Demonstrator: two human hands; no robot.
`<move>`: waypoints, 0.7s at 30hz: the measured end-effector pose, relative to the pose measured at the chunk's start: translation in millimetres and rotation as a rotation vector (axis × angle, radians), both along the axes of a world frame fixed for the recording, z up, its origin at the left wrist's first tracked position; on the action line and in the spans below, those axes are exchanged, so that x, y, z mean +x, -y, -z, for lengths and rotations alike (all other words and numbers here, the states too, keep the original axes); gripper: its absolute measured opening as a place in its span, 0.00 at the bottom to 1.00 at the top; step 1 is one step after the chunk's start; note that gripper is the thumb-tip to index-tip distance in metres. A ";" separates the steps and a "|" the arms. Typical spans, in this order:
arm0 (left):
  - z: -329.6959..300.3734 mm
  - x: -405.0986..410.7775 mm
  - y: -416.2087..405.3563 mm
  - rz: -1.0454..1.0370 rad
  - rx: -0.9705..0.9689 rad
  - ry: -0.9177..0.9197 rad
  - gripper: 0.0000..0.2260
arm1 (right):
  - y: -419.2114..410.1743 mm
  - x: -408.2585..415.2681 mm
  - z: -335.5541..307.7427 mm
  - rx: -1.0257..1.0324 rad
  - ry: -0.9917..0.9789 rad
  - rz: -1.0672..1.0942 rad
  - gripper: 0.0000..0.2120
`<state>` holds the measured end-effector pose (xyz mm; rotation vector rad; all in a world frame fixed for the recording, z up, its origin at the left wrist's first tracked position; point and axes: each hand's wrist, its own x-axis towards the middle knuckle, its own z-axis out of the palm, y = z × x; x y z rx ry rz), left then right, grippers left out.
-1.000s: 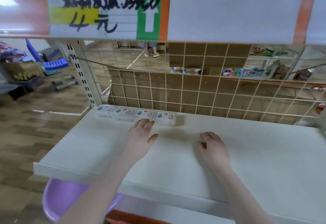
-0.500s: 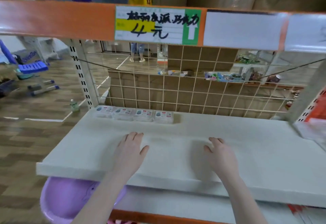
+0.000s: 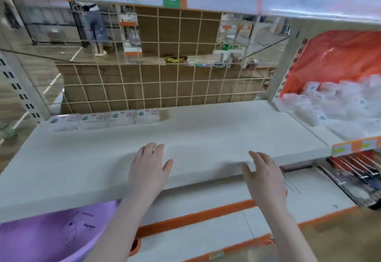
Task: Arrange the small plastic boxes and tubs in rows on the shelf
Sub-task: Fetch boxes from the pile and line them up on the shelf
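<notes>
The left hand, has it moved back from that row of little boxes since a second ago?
Yes. The left hand has drawn back from the row of boxes at the mesh toward the shelf's front edge; earlier its fingertips nearly touched them.

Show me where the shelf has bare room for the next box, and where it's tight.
Bare: the white shelf from the right end of the row of four boxes along the wire grid to the right upright, and forward to both hands at the front edge. Crowded: the back-left corner and the neighbouring bay's heap of clear boxes.
</notes>
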<state>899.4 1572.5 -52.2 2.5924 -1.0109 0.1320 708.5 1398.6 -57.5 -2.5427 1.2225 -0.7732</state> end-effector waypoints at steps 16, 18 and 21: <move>-23.9 -169.3 193.8 0.277 -0.105 -0.041 0.22 | 133.9 -199.9 -15.4 -0.024 0.044 0.258 0.17; -24.3 -196.9 224.3 0.293 -0.103 -0.049 0.22 | 159.8 -229.6 -16.3 -0.028 0.051 0.275 0.18; -25.1 -234.8 267.1 0.315 -0.113 -0.053 0.23 | 199.4 -268.5 -16.0 -0.049 0.025 0.280 0.19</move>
